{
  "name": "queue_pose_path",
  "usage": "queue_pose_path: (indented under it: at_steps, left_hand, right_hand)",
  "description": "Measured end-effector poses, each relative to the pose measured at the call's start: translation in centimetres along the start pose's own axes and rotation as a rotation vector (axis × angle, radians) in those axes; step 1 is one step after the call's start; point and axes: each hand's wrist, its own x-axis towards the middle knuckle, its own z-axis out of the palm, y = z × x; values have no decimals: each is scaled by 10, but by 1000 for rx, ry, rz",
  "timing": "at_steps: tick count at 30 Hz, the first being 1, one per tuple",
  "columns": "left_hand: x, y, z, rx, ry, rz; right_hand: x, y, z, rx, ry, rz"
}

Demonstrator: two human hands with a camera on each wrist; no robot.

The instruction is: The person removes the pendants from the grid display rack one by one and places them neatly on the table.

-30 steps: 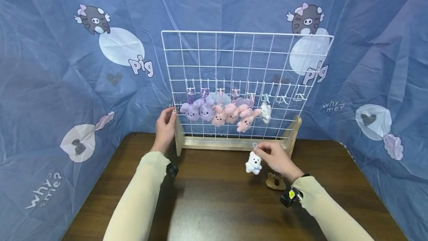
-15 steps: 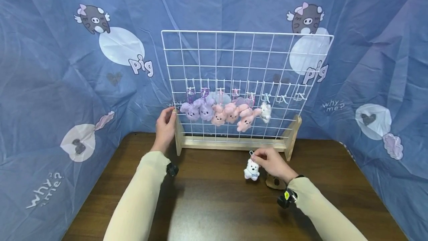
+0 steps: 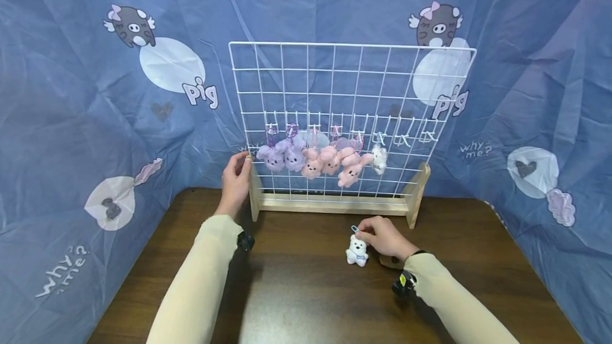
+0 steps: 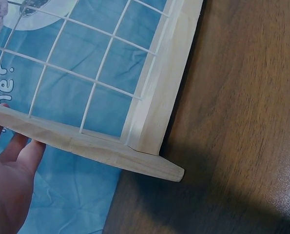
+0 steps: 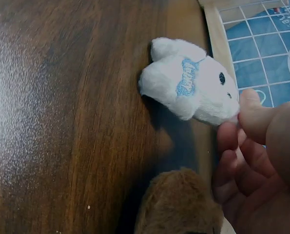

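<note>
My right hand [image 3: 382,236] pinches a white plush bear keychain [image 3: 357,252] at the top of its head. The bear faces up with blue lettering on its belly, close over the table, and a pale blue loop [image 3: 355,229] sticks up past my fingertips. In the right wrist view, thumb and forefinger meet at the bear's head [image 5: 215,90]. My left hand [image 3: 235,182] grips the wooden side post [image 3: 255,190] of a white wire grid rack [image 3: 334,81]; its fingers go behind the post [image 4: 81,141] in the left wrist view.
Purple plush keychains [image 3: 294,155], pink plush keychains [image 3: 351,168] and another white plush [image 3: 379,159] hang on the rack's hooks. Two hooks [image 3: 426,136] at the right are bare. A brown plush [image 5: 179,204] lies beneath my right wrist on the wooden table [image 3: 296,301].
My right hand has come down and slightly left, toward me, bringing the white bear lower over the table. The brown plush is now mostly covered. My left hand stays at the post.
</note>
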Motion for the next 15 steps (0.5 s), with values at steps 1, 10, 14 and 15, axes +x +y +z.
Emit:
queue_pose_path:
  at_steps: [1, 10, 14, 15]
  left_hand:
    - [0, 0, 0, 0, -1, -1]
    - [-1, 1, -1, -6, -5, -5]
    - [0, 0, 0, -12, 0, -2]
    - [0, -1, 0, -14, 1, -1]
  right_hand:
    - [0, 0, 0, -9, -8, 3]
    - [2, -1, 2, -64, -59, -36]
    - [2, -3, 2, -86, -58, -59]
    - [2, -4, 2, -89, -56, -63]
